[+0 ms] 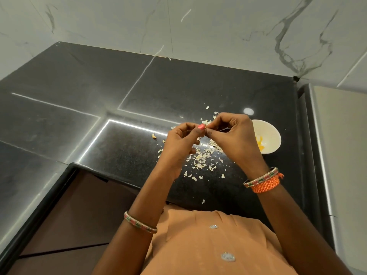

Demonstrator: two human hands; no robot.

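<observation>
Both hands pinching one small piece above the counter.

I've got the left hand (179, 143) and the right hand (236, 135) meeting fingertip to fingertip over the black countertop (119, 151), toward its right edge. Both are curled, thumbs and forefingers nipping a small piece (207, 127) between them; it's mostly hidden by the fingers, so I can't tell exactly what it is. Pale peel scraps (200, 159) lie scattered on the countertop, thickest right under the hands and thinning toward the front edge. A white bowl (266, 130) stands near the right edge, partly behind the right hand from my view, with yellow bits (260, 142) inside. There's an orange thread band (267, 184) on the right wrist.
</observation>
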